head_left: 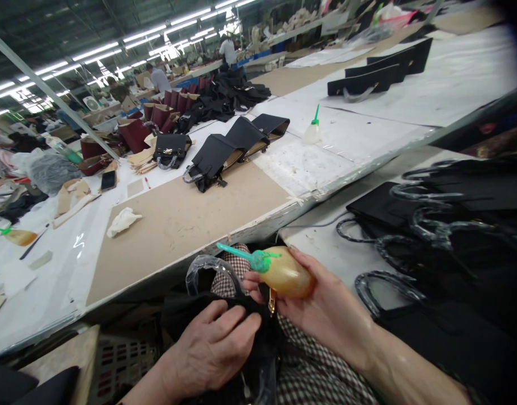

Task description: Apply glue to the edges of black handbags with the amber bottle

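My right hand (321,304) is wrapped round a glue bottle (290,273), a squeeze bottle with amber contents and a green nozzle pointing left. My left hand (214,343) has its fingers curled onto a black handbag (178,312) lying on my lap. The bag's handle (210,267) is wrapped in clear plastic and stands up beyond my left fingers. A gold clasp (272,301) hangs just under the bottle. Much of the bag is hidden beneath my hands.
A long worktable (178,219) runs across in front, with black bags (216,157), a white cloth (123,221) and another glue bottle (312,132) on it. Several black bags with wrapped handles (385,287) lie to my right. A plastic crate (123,360) stands below left.
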The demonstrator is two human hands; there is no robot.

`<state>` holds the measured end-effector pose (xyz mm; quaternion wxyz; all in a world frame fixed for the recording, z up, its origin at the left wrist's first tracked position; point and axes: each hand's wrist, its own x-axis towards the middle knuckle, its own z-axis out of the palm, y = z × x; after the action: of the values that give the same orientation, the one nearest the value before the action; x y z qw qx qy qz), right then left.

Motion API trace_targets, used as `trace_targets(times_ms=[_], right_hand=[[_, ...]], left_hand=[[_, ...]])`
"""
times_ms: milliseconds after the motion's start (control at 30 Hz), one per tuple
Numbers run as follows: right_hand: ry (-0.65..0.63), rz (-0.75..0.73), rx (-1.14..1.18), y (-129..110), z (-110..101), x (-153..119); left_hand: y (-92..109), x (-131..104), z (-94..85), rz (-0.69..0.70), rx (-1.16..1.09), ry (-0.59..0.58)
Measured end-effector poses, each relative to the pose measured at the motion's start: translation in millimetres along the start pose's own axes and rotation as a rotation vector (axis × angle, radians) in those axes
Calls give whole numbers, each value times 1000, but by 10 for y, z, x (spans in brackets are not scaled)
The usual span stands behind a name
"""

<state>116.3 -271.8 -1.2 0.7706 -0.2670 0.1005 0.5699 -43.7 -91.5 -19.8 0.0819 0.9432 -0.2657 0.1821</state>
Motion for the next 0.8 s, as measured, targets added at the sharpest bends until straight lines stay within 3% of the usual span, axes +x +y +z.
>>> trace_targets(times_ms=[233, 433, 533, 600, 700, 800], right_hand=[[65, -112, 130, 197, 191, 92], [-51, -94, 291, 278, 230, 131], [-41, -146, 310, 196, 163, 149], [1, -231, 245, 92, 52, 136], [76, -385, 107, -62, -166, 59], [133, -357, -19, -116, -360, -55]], left_hand=[[-107, 136, -40, 54, -76, -105], [-85, 129, 9, 15, -184, 0], [-97, 64, -5, 16, -107, 13], [-139, -25, -32, -50, -63, 33], [-241, -192, -134, -246, -210, 75], [-382, -352, -331, -532, -425, 114]])
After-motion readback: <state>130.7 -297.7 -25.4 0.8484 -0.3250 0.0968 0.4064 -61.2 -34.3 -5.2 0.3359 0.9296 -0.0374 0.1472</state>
